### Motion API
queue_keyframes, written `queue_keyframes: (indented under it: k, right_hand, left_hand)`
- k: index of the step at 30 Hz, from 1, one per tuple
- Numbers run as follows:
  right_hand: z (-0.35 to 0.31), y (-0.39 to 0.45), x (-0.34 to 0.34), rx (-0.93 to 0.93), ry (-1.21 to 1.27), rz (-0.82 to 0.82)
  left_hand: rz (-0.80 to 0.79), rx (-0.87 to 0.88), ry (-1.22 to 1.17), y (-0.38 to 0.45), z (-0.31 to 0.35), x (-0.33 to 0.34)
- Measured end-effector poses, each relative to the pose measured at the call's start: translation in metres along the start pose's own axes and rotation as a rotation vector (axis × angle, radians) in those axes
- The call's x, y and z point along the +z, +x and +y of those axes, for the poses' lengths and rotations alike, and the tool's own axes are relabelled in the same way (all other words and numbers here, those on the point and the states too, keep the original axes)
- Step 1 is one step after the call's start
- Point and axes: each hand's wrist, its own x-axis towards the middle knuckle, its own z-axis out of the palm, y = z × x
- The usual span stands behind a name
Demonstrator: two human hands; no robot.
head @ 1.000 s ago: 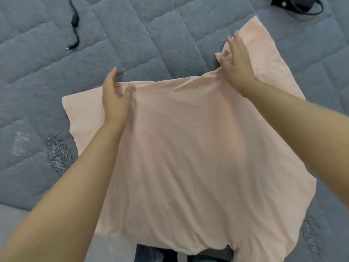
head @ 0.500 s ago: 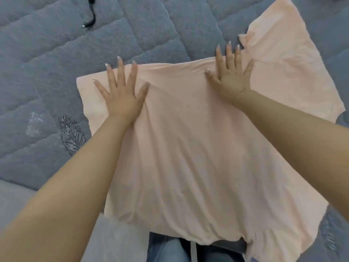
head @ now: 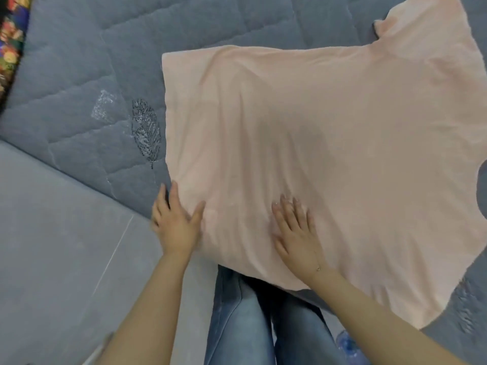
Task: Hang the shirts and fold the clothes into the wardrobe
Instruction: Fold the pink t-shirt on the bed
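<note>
**Both hands flat on the near hem, shirt running away to the far right**

I start at the hands. My left hand point(head: 175, 225) lies with fingers straight on the near left corner of the pink shirt point(head: 316, 143), its thumb on the cloth and its outer fingers at the shirt's left edge, right where the cloth meets the grey quilted bedcover point(head: 79, 88). My right hand point(head: 296, 233) presses flat on the shirt further right along the same near hem, fingers spread and straight. Neither hand pinches or gathers anything; the two are apart, with a stretch of hem between them.

Taking the shirt as my landmark: it is spread on the bedcover, its near hem hanging just over my jeans point(head: 242, 320) at the bed's edge. Its long axis seems to run from my hands away and to the right, toward a sleeve point(head: 427, 27) at the far right corner. The bulk of the cloth therefore lies ahead and to the right of both hands, so I judge the right hand better placed for any reach across it, while the left holds the left edge.

Left of the shirt, a leaf motif point(head: 146, 127) is stitched into the bedcover. I read this as smoothing before a fold; the cloth is thin and likely to drag and wrinkle under a sliding palm.
</note>
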Motion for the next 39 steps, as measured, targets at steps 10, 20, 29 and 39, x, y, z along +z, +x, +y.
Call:
queue_keyframes:
  k: [10,20,29,39]
  right_hand:
    - [0.008,-0.064,0.058,-0.088,0.009,-0.001]
    - [-0.007,-0.137,0.070,0.253,0.996,0.272]
    - [0.032,-0.177,0.098,1.242,2.569,0.523]
    - [0.072,-0.189,0.116,1.525,2.405,1.064]
  left_hand:
    - [-0.130,0.015,-0.158,-0.003,-0.040,-0.012]
    - [-0.189,-0.468,-0.734,-0.036,-0.094,0.003]
    - [-0.651,-1.098,-1.673,-0.133,-0.040,0.065]
    - [-0.344,-1.054,-1.866,-0.139,-0.028,0.063]
